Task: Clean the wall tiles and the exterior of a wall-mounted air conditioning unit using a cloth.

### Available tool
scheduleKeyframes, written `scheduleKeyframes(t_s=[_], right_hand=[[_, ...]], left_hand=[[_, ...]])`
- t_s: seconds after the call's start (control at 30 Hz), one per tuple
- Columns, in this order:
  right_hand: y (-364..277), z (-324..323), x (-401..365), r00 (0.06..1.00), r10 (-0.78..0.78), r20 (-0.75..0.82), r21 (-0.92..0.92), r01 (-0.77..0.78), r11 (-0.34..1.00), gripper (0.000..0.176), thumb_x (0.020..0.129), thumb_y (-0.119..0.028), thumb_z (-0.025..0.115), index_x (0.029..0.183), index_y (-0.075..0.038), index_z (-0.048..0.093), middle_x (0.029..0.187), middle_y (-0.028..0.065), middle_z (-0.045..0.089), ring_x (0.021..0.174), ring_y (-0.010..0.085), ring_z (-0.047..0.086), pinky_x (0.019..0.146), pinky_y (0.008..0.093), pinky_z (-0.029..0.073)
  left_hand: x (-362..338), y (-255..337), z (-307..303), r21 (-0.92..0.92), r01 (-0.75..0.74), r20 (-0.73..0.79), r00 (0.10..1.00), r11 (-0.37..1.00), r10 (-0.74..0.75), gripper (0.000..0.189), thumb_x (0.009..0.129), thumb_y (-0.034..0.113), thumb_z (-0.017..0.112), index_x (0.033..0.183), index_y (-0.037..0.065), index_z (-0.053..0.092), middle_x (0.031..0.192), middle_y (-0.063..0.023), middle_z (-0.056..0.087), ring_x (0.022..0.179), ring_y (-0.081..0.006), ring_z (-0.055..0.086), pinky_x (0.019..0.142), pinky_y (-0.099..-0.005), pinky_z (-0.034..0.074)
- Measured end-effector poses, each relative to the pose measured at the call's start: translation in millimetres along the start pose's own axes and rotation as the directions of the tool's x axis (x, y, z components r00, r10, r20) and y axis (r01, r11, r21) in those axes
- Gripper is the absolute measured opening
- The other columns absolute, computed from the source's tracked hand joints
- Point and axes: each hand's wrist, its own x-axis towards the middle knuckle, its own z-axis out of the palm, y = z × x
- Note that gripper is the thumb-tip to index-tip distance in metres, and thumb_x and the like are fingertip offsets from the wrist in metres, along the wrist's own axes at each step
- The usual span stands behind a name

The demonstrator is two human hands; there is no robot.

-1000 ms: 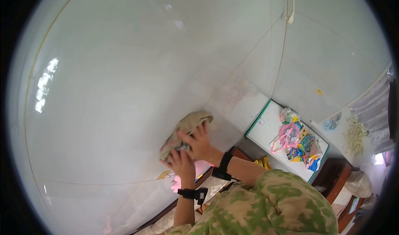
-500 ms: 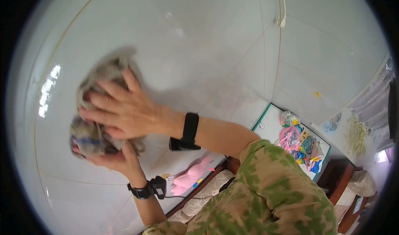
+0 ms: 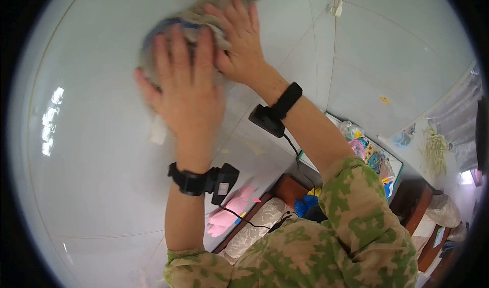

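Observation:
A grey-beige cloth (image 3: 221, 0) with a blue band lies bunched against the glossy white tiled wall (image 3: 97, 150), in the upper part of the view. My left hand (image 3: 188, 87) holds its lower left part to the tiles, fingers long and spread over it; this hand is slightly blurred. Beside it, my right hand (image 3: 244, 46) keeps hold of the cloth's right side, with its fingers across the top and the thumb toward the left hand. Both palms face the wall and are hidden. A black strap with a small device sits on each wrist.
A pink plush toy (image 3: 232, 214) lies beside a patterned cushion (image 3: 254, 232) below my arms. At the right, a green-edged table (image 3: 400, 178) bears several colourful small items. A white plug (image 3: 336, 8) with a cord is on the wall at upper right. Thin cables run from the wrist devices.
Both hands have moved up and to the right over the wall, taking the cloth along. My left hand has turned from under the bundle to lie over it, with its back showing.

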Motion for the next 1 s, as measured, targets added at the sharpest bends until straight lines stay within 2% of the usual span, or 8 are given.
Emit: scheduleKeyframes(t_s=[0.3, 0.43, 0.5, 0.7, 0.77, 0.83, 0.9, 1.0], right_hand=[[23.2, -75.3, -177.9, 0.821, 0.527, 0.220, -0.005, -0.539, 0.842, 0.056, 0.090, -0.024, 0.049, 0.138, 0.001, 0.032, 0.142, 0.0211, 0.034, 0.132, 0.0421, 0.028, 0.109, 0.0509, 0.017], [-28.8, -85.4, -281.2, 0.434, 0.832, 0.344, 0.220, -0.899, 0.378, 0.053, 0.091, -0.010, 0.049, 0.138, 0.006, 0.030, 0.142, 0.0267, 0.030, 0.129, 0.0403, 0.033, 0.110, 0.0443, 0.021], [-56.5, -79.3, -322.7, 0.687, 0.644, 0.337, -0.259, -0.590, 0.765, 0.055, 0.091, -0.012, 0.050, 0.138, 0.006, 0.029, 0.144, 0.0270, 0.025, 0.132, 0.0404, 0.027, 0.112, 0.0440, 0.016], [-170.9, -51.8, -336.4, 0.448, 0.809, 0.380, -0.014, -0.872, 0.489, 0.046, 0.082, -0.016, 0.054, 0.123, 0.006, 0.050, 0.140, 0.0322, 0.029, 0.133, 0.0459, 0.021, 0.110, 0.0538, 0.014], [-198.6, -45.9, -301.1, 0.507, 0.688, 0.519, -0.020, -0.798, 0.603, 0.051, 0.080, -0.017, 0.055, 0.127, 0.002, 0.049, 0.138, 0.0289, 0.035, 0.132, 0.0486, 0.020, 0.108, 0.0595, 0.013], [-231.2, -7.5, -263.4, 0.740, 0.641, 0.204, 0.290, -0.671, 0.682, 0.054, 0.078, -0.019, 0.058, 0.130, -0.006, 0.050, 0.131, 0.0182, 0.046, 0.129, 0.0487, 0.025, 0.105, 0.0649, 0.011], [-224.2, -7.6, -202.3, 0.841, 0.287, 0.458, 0.267, -0.438, 0.858, 0.055, 0.077, -0.021, 0.060, 0.131, -0.013, 0.051, 0.122, 0.0087, 0.052, 0.127, 0.0457, 0.029, 0.103, 0.0683, 0.010], [-212.6, 14.3, -122.5, 0.934, 0.028, 0.355, 0.363, -0.165, 0.917, 0.052, 0.078, -0.028, 0.058, 0.129, -0.017, 0.053, 0.111, 0.0049, 0.052, 0.122, 0.0365, 0.037, 0.105, 0.0613, 0.012]], left_hand=[[-97.5, 80.0, 62.9, -0.342, -0.203, 0.287, 0.907, 0.918, 0.308, 0.041, 0.084, 0.016, 0.050, 0.125, 0.014, 0.050, 0.136, -0.0089, 0.046, 0.126, -0.0235, 0.041, 0.104, -0.0555, 0.022], [-168.3, 88.0, 59.1, -0.461, -0.234, 0.452, 0.768, 0.856, 0.454, 0.045, 0.082, 0.015, 0.050, 0.127, 0.009, 0.048, 0.137, -0.0104, 0.044, 0.126, -0.0232, 0.040, 0.105, -0.0549, 0.024], [-204.3, 75.6, 46.1, -0.469, -0.228, 0.491, 0.736, 0.853, 0.466, 0.047, 0.081, 0.015, 0.051, 0.127, 0.010, 0.047, 0.138, -0.0090, 0.043, 0.125, -0.0221, 0.041, 0.104, -0.0543, 0.025], [-287.3, 13.6, -16.0, -0.368, -0.092, 0.603, 0.734, 0.925, 0.313, 0.045, 0.078, 0.014, 0.054, 0.123, 0.012, 0.051, 0.132, -0.0080, 0.049, 0.122, -0.0202, 0.045, 0.102, -0.0608, 0.024], [-308.6, -13.7, -41.5, -0.249, -0.005, 0.696, 0.694, 0.969, 0.182, 0.040, 0.079, 0.015, 0.057, 0.119, 0.012, 0.054, 0.127, -0.0119, 0.053, 0.120, -0.0276, 0.045, 0.103, -0.0640, 0.020], [-320.8, -46.1, -61.3, 0.039, 0.130, 0.559, 0.819, 0.991, -0.129, 0.038, 0.080, 0.017, 0.057, 0.117, 0.010, 0.054, 0.132, -0.0160, 0.047, 0.125, -0.0377, 0.039, 0.104, -0.0658, 0.016], [-303.8, -76.6, -66.6, 0.015, 0.146, 0.240, 0.960, 0.989, -0.145, 0.042, 0.080, 0.019, 0.058, 0.121, 0.010, 0.050, 0.137, -0.0186, 0.040, 0.130, -0.0449, 0.031, 0.105, -0.0661, 0.014], [-244.1, -103.1, -79.7, -0.010, 0.342, 0.109, 0.934, 0.940, -0.339, 0.060, 0.087, 0.029, 0.055, 0.137, 0.007, 0.033, 0.145, -0.0210, 0.029, 0.135, -0.0447, 0.022, 0.106, -0.0627, 0.014]])
